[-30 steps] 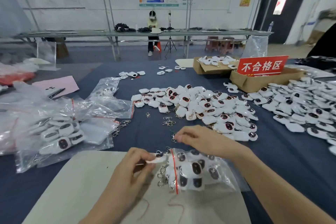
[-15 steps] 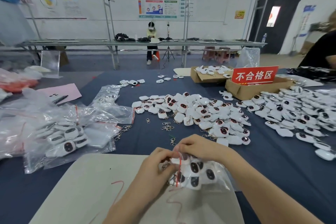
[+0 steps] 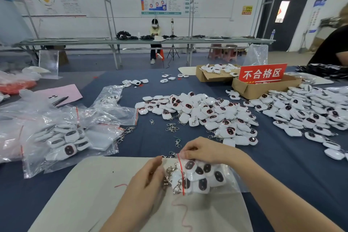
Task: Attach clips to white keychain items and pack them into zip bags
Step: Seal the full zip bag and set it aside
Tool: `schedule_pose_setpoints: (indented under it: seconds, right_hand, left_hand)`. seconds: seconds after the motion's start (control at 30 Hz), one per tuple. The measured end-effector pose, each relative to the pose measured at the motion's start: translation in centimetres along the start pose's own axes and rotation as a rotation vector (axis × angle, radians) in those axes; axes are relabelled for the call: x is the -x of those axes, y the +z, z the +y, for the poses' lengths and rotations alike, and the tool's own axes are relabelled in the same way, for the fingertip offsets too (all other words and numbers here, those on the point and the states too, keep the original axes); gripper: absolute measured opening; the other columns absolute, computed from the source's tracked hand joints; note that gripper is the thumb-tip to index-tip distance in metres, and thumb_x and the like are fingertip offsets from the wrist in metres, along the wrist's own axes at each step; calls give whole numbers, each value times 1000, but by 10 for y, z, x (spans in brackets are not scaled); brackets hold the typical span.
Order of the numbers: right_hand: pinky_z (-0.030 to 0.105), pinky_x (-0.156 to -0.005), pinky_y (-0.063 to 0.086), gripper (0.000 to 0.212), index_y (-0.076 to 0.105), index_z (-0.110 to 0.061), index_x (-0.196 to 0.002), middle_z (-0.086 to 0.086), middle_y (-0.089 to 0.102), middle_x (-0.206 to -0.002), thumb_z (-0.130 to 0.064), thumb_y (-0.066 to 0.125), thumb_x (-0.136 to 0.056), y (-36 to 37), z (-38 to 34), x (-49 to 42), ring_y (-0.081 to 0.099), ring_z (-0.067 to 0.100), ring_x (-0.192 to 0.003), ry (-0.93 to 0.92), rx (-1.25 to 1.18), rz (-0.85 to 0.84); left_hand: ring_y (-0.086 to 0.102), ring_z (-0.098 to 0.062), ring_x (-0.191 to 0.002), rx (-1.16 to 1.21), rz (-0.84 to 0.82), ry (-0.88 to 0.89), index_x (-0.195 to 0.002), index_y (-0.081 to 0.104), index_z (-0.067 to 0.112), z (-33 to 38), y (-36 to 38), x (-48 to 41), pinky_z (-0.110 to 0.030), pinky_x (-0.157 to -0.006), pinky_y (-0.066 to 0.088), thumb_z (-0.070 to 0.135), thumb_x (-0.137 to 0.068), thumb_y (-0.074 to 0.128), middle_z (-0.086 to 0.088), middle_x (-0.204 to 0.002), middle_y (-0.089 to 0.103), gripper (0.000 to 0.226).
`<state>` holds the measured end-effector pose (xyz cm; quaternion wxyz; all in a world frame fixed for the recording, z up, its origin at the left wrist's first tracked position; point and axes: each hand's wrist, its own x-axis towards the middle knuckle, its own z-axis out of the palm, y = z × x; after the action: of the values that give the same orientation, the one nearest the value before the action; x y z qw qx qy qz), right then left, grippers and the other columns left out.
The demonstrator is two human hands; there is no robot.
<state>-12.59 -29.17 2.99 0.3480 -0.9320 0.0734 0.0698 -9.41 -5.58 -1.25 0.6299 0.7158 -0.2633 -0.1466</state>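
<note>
A clear zip bag [image 3: 204,176] with a red zip line holds several white keychain items with dark oval faces. It lies on a pale mat [image 3: 90,194] at the table's near edge. Metal clips [image 3: 170,174] stick out of its mouth on the left. My right hand [image 3: 206,149] pinches the bag's top corner at the zip line. My left hand [image 3: 148,181] is at the mouth, fingers curled on the bag's lip beside the clips.
A heap of loose white keychain items [image 3: 199,113] lies past my hands, with a second heap [image 3: 310,113] to the right. Loose clips [image 3: 172,128] lie between. Filled zip bags [image 3: 66,141] sit left. A cardboard box [image 3: 250,88] with a red sign stands behind.
My left hand carried a white keychain item to the bag and put it in. My right hand came back from the loose clips to the bag's top corner.
</note>
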Motion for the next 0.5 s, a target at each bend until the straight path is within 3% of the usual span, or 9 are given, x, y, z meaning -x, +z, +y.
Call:
schedule_pose_setpoints:
  seconds: [0.07,0.17,0.3,0.37,0.5]
  right_hand:
    - [13,-76,45,25,75,-30,-103,-20,72,-91,-50,65,-93,3,-2,-2,63,-10,-84,10,6,34]
    - [19,-78,47,15,74,-32,-92,-19,69,-85,-45,66,-93,6,-6,-3,62,-4,-84,25,28,99]
    - [25,-85,48,18,68,-35,-82,-17,70,-91,-31,60,-97,7,-11,1,65,5,-95,59,-17,215]
    - [27,-87,49,20,67,-34,-83,-14,72,-96,-28,57,-99,3,-14,6,65,4,-95,66,-93,281]
    - [25,-80,46,21,66,-28,-83,-12,70,-90,-25,54,-100,-5,-26,15,64,3,-90,25,-248,467]
  left_hand:
    - [63,13,-97,-164,-51,30,-106,64,40,4,9,3,-2,-76,42,31,-103,54,30,-102,71,13]
    - [60,5,-103,-284,-54,49,-105,62,44,6,31,3,-16,-89,43,41,-104,48,19,-105,69,15]
    - [64,0,-113,4,39,34,-126,66,32,17,58,4,-30,-103,49,26,-106,48,16,-116,73,28]
    - [66,-9,-115,122,74,20,-126,68,27,26,64,1,-36,-103,50,18,-107,47,9,-118,74,29]
    - [65,-4,-99,8,143,188,-119,63,36,54,60,-12,-25,-90,52,9,-104,50,10,-114,71,34]
